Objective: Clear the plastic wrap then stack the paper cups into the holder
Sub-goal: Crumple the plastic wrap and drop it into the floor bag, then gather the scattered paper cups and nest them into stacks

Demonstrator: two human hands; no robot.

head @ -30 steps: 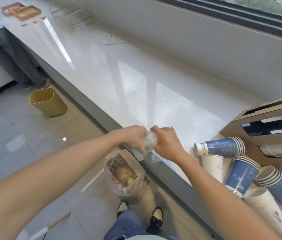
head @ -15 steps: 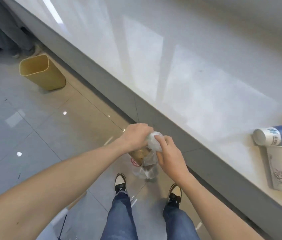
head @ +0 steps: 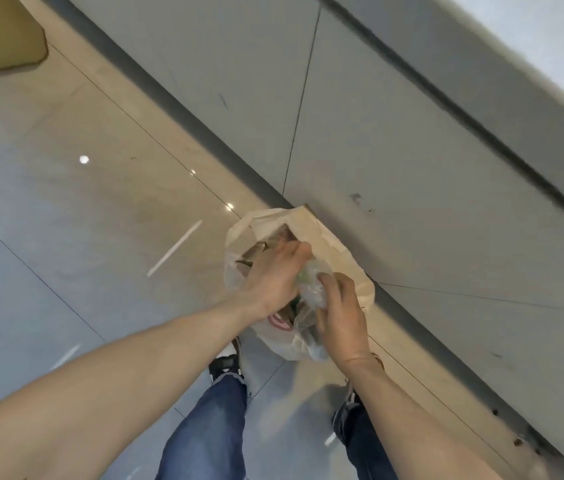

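A crumpled ball of clear plastic wrap [head: 312, 285] is squeezed between my left hand [head: 273, 277] and my right hand [head: 341, 315]. Both hands hold it just above the open mouth of a white plastic trash bag [head: 337, 261] that stands on the floor against the counter's base. Brown paper rubbish shows inside the bag. The paper cups and the holder are out of view.
The grey counter front [head: 412, 168] runs diagonally on the right, its white top edge [head: 550, 46] in the upper right corner. A yellow bin [head: 0, 32] stands on the tiled floor at the upper left. My legs in jeans [head: 211, 427] and shoes are below the bag.
My view has tilted down from the countertop to the floor. Both hands carried the wadded wrap off the counter edge and lowered it over the trash bag.
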